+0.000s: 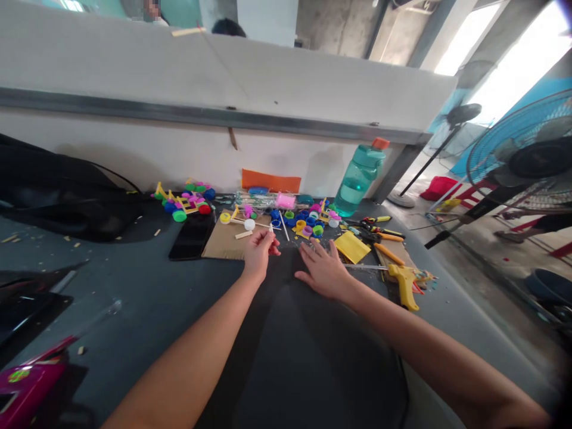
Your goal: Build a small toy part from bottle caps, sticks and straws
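Note:
My left hand is closed in a pinch over the near edge of a cardboard piece. Something small and pale shows at its fingertips, too small to name. Palm down, my right hand has its fingers spread over the dark tabletop, just left of a yellow paper square. Beyond both hands lie several coloured bottle caps, a white stick and a short wooden strip. A white cap sits on the cardboard.
A yellow glue gun, orange-handled tools and a teal water bottle stand or lie to the right. At left are a black phone, cap-and-stick assemblies and a black bag. A fan stands beyond the table.

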`<state>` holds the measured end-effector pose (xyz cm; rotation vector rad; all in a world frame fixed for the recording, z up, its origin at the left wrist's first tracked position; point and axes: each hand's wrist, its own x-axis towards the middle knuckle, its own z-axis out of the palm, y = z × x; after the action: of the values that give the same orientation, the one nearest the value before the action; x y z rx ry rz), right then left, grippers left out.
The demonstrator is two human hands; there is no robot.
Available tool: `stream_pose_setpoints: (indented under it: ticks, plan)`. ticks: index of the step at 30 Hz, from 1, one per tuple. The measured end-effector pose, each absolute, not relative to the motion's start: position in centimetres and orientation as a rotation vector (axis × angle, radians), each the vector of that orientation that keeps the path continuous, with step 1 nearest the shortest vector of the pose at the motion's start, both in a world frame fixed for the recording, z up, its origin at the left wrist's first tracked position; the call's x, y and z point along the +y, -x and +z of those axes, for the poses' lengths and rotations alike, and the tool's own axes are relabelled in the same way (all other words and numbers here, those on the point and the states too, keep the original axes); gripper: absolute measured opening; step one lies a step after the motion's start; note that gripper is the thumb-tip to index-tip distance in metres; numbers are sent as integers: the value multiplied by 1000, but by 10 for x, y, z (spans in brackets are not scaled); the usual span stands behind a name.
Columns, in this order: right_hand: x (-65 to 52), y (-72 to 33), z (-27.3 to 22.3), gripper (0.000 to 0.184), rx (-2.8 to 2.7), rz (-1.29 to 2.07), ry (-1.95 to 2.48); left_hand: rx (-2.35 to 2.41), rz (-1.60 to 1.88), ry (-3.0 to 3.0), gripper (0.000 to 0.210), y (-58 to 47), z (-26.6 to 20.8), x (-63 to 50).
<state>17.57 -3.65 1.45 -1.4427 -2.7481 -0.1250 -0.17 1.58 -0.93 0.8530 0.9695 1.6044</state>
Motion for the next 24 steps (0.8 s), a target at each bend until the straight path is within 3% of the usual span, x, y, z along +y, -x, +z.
stream_pose_setpoints:
  ticks: [2, 7, 11, 13, 15, 18, 24]
  plan:
    - [-43, -173, 13, 71, -2775, -120, 1370, 967, 1602, -845, 25, 2, -9, 15]
    - [-72, -175, 4, 77, -3048, 87, 710, 955, 1585, -865, 25, 0, -10, 17]
    - [-58, -187, 10, 76, -2854, -83, 1212, 964, 1596, -859, 24, 0, -10, 17]
    - [-65, -186, 18, 80, -2829, -98, 1247, 968, 1595, -857, 24, 0, -9, 17]
    - [-87, -179, 24, 87, -2947, 29, 956, 966, 1591, -859, 24, 0, -9, 17]
    - [-108, -172, 23, 83, -3109, 241, 439, 964, 1589, -868, 24, 0, -9, 16]
    - [-66, -194, 18, 77, -2831, -125, 1304, 976, 1596, -856, 25, 0, -9, 16]
